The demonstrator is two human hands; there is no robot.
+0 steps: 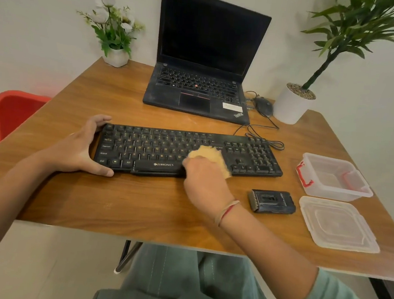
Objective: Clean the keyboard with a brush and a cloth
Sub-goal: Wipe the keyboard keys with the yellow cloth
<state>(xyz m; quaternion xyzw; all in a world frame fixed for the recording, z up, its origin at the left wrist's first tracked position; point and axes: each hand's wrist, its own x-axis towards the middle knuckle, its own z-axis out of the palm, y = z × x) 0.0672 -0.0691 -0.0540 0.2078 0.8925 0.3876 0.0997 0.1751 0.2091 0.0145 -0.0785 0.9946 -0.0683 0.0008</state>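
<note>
A black keyboard [158,149] with yellow letters lies across the middle of the wooden table [138,204]. My left hand [82,146] grips its left end, fingers over the far edge and thumb along the near edge. My right hand [203,176] holds a crumpled tan cloth [211,154] pressed onto the keys right of centre. A black brush [271,202] lies flat on the table to the right of my right wrist, apart from both hands.
An open laptop [197,78] stands behind the keyboard, with a mouse [264,106] and cables beside it. A clear box [331,176] and its lid [337,224] sit at the right. Two potted plants [292,105] [114,56] stand at the back. A red chair [13,111] is at the left.
</note>
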